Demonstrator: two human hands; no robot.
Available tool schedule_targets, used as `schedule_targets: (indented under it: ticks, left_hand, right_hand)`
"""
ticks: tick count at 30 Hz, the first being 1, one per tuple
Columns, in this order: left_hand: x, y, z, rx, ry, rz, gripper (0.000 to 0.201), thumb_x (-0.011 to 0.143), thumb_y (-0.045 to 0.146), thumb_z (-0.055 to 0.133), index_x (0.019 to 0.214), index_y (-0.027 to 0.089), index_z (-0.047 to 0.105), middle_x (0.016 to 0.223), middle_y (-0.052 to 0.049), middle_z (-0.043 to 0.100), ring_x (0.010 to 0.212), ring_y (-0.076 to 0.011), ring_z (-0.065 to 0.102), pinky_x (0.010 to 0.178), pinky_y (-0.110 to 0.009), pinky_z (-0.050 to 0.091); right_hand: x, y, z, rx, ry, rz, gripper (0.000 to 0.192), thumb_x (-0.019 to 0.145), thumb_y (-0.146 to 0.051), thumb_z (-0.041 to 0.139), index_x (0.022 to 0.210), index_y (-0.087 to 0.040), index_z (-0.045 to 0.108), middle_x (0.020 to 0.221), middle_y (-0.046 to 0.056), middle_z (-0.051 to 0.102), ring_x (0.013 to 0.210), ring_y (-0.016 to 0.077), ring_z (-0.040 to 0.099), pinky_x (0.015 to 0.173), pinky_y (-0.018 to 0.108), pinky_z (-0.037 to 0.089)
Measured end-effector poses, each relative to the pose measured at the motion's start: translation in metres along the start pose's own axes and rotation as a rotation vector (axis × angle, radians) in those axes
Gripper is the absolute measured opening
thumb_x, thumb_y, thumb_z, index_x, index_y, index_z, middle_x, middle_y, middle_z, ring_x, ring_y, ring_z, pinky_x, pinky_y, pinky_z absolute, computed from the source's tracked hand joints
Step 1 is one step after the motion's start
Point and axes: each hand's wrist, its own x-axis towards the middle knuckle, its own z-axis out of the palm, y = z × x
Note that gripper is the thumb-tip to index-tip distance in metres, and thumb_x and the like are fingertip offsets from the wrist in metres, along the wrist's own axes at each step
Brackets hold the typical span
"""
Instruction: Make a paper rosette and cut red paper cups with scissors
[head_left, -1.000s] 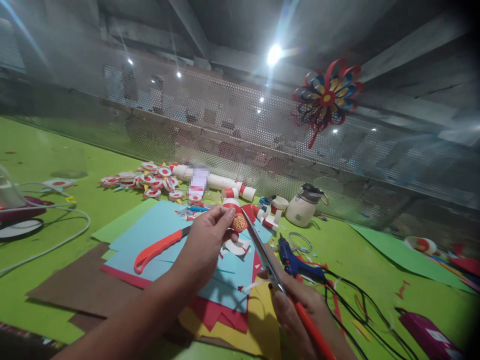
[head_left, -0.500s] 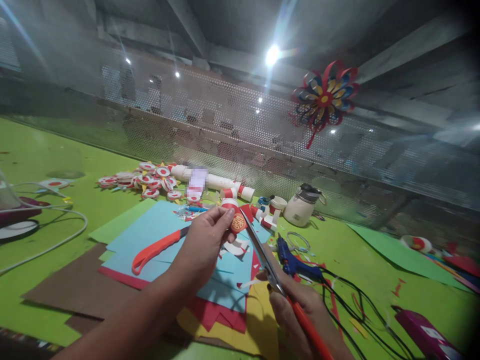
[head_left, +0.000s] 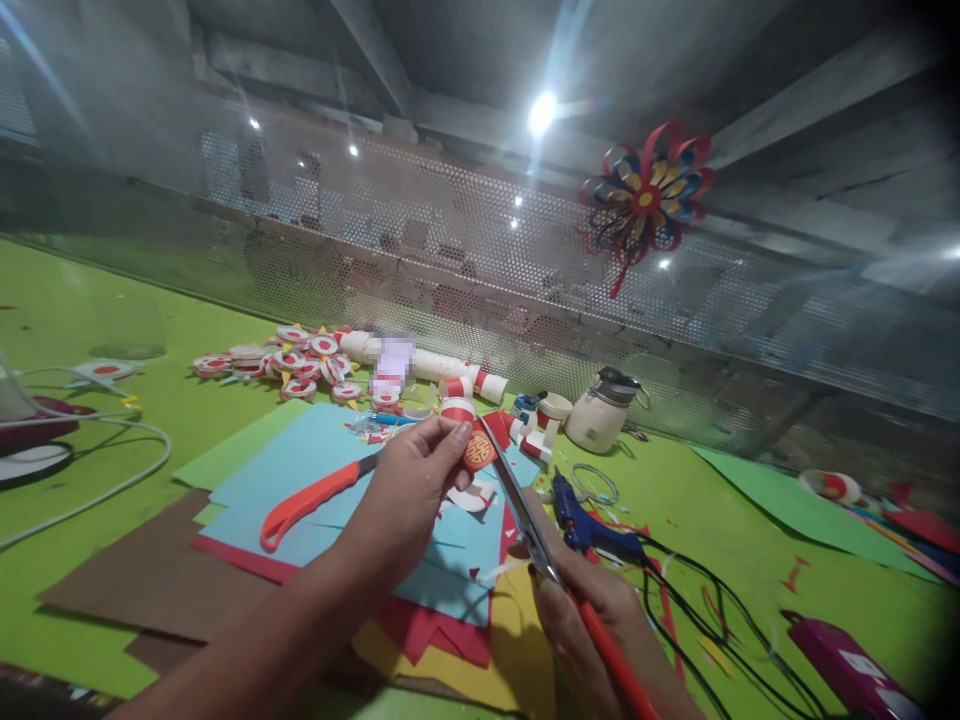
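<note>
Between the thumb and fingers of my left hand (head_left: pixel 409 480) is a small red paper piece (head_left: pixel 478 447) with a gold round pattern on it. My right hand (head_left: pixel 585 610) is closed around the orange-red handles of a pair of scissors (head_left: pixel 529 525). The metal blades point up and away, and their tips lie along the right edge of the red paper. Below my hands are stacked sheets of light blue paper (head_left: pixel 277 470) over red and yellow ones. An orange-red handled tool (head_left: pixel 311 502) lies on the blue sheets, its far end hidden behind my left hand.
A blue glue gun (head_left: pixel 592 525) with black cables rests to the right. Several red-and-white paper discs (head_left: pixel 300 365) and a long white tube (head_left: pixel 435 362) lie at the back, near a pale jar (head_left: pixel 600 412). A paper flower (head_left: pixel 646 198) hangs above a perforated metal screen (head_left: pixel 450 260).
The red paper has turned slightly in my left hand, so more of its gold pattern shows. Both hands stay in nearly the same place, and the view has shifted a little.
</note>
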Motion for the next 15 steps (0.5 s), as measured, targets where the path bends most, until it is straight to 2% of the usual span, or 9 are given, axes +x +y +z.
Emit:
schedule_targets:
  ticks: [5,10,15]
  left_hand:
    - [0.0012,-0.0006,-0.0017,0.032,-0.001,0.008,0.023,0.083,0.036,0.056,0.073,0.015,0.056,0.06,0.001,0.051,0.049,-0.0061,0.04,0.05,-0.02,0.033]
    - [0.0013,-0.0015,0.0001,0.023,0.006,-0.009,0.023,0.081,0.036,0.058,0.072,0.015,0.056,0.058,0.002,0.05,0.049,-0.006,0.039,0.049,-0.019,0.032]
    - [0.003,0.0002,0.0003,-0.043,0.037,-0.013,0.021,0.079,0.032,0.061,0.071,0.014,0.056,0.062,0.003,0.05,0.049,-0.0051,0.04,0.049,-0.019,0.034]
  right_hand:
    - [-0.0008,-0.0015,0.0012,0.011,0.035,0.013,0.048,0.089,-0.053,0.036,0.09,-0.016,0.066,0.062,0.002,0.056,0.053,0.0132,0.048,0.052,0.023,0.04]
    - [-0.0016,-0.0029,0.0028,0.026,0.031,0.071,0.047,0.088,-0.053,0.037,0.09,-0.016,0.067,0.053,-0.002,0.045,0.047,0.0111,0.038,0.05,0.024,0.036]
    - [-0.0006,-0.001,0.0036,0.112,0.028,0.098,0.045,0.088,-0.053,0.039,0.087,-0.016,0.065,0.061,0.001,0.049,0.053,0.0124,0.042,0.047,0.023,0.032]
